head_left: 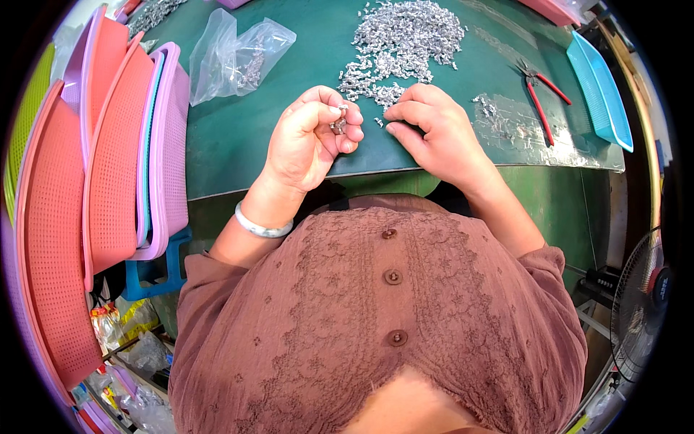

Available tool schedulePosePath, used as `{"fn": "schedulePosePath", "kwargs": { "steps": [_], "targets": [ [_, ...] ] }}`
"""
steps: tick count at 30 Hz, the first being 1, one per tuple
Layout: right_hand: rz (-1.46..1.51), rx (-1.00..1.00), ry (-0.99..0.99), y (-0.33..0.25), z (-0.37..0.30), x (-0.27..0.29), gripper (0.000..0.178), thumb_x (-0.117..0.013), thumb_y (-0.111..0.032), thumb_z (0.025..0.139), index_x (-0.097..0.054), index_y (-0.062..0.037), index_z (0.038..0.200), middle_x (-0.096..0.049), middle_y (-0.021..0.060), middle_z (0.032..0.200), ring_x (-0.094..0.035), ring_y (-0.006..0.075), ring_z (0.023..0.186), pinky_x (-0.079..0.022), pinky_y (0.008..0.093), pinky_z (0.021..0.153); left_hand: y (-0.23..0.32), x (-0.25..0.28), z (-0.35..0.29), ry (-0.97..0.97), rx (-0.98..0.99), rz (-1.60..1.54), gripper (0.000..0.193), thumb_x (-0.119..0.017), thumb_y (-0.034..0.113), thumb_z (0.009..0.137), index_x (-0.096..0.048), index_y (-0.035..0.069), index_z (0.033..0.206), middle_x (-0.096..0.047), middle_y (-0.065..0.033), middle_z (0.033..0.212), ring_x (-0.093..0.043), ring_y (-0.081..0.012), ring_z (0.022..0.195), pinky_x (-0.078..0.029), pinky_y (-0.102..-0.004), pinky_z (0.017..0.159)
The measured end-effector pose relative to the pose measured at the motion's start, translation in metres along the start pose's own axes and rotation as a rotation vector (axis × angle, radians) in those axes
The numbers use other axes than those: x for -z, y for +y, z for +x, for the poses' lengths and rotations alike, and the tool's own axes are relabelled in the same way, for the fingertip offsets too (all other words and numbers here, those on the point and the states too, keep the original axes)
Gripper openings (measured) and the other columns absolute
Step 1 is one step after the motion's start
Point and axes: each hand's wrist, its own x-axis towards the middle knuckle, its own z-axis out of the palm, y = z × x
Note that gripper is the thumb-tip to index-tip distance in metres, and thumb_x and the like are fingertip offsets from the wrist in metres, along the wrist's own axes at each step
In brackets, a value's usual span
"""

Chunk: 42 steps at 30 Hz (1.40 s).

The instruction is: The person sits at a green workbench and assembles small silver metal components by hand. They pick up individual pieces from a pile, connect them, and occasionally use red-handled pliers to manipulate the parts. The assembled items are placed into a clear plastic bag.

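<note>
My left hand (311,137) is raised at the table's near edge, palm turned up and fingers curled round a few small silvery metal parts (338,125). Their exact kind is too small to make out. A bangle circles that wrist. My right hand (435,130) rests palm down on the green table, thumb and forefinger close to a single loose metal part (379,122). Nothing shows between its fingertips, which are slightly apart. Just beyond both hands spreads a big heap of the same small metal parts (408,40).
A clear plastic bag (238,58) with some metal parts lies at the back left. Red-handled pliers (538,101) and a blue basket (598,90) are to the right. Stacked pink and purple baskets (58,239) crowd the left side. A fan (640,304) stands at lower right.
</note>
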Motion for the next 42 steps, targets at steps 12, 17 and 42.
{"fn": "schedulePosePath", "kwargs": {
  "steps": [12,17,42],
  "targets": [
    [-0.084,0.059,0.112,-0.004,0.003,-0.011,0.006,-0.064,-0.009,0.069,-0.06,-0.0075,0.073,-0.054,0.0032,0.076,-0.053,0.0231,0.075,-0.039,0.0341,0.067,0.001,-0.006,-0.003,0.124,0.05,0.128,0.013,-0.049,0.012,0.084,-0.054,0.001,0.089,-0.056,-0.0088,0.079,-0.052,-0.015,0.063,-0.041,-0.0224,0.05],
    [-0.065,0.159,0.262,-0.009,0.009,-0.006,0.012,-0.066,-0.005,0.066,-0.058,-0.0072,0.075,-0.054,0.0037,0.076,-0.052,0.0234,0.072,-0.039,0.0331,0.066,0.004,-0.019,-0.005,0.103,0.199,0.332,0.018,-0.053,0.02,0.088,-0.059,0.003,0.085,-0.058,-0.0039,0.072,-0.051,-0.0086,0.055,-0.038,-0.0179,0.045],
    [-0.171,0.061,0.02,0.014,0.001,0.006,0.007,-0.063,-0.005,0.07,-0.059,-0.0063,0.076,-0.055,0.0047,0.083,-0.05,0.0248,0.08,-0.039,0.0346,0.073,-0.003,-0.02,-0.003,0.1,0.149,0.289,0.01,-0.059,0.009,0.085,-0.061,0.001,0.091,-0.059,-0.002,0.073,-0.054,-0.0068,0.059,-0.043,-0.0168,0.05]
  ]
}}
